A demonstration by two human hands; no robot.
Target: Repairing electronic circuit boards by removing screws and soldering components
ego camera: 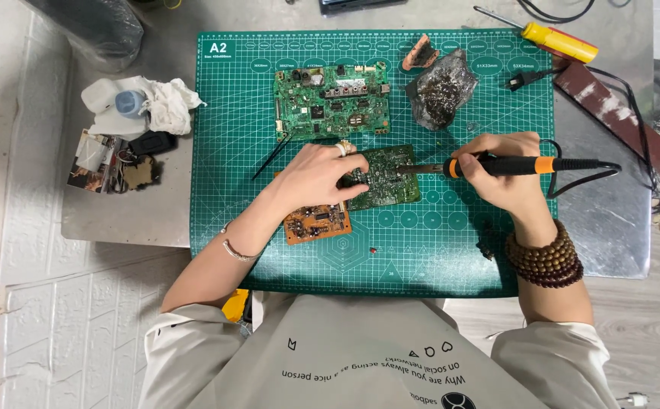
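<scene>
While left hand (316, 176) pins green board (381, 176), right (500, 170) grips leftward-pointing horizontal soldering iron (523, 165).

A cutting mat (224, 151) lies on the worktop (156, 204). At its far side sits a large circuit board (330, 102); to the right of that, a crumpled wad of cleaning wool (440, 95) with a small scrap (419, 53) just behind it. Nearer the person, mid-mat, a smaller circuit board (386, 178) lies under the left hand (315, 178), and a third board (316, 223) lies just before it — partly under the wrist. The right hand (500, 170) holds a soldering iron (527, 165) to the right, its tip on the smaller board. Left of the mat lie rags (159, 102); at the far right, a screwdriver (557, 42).
</scene>
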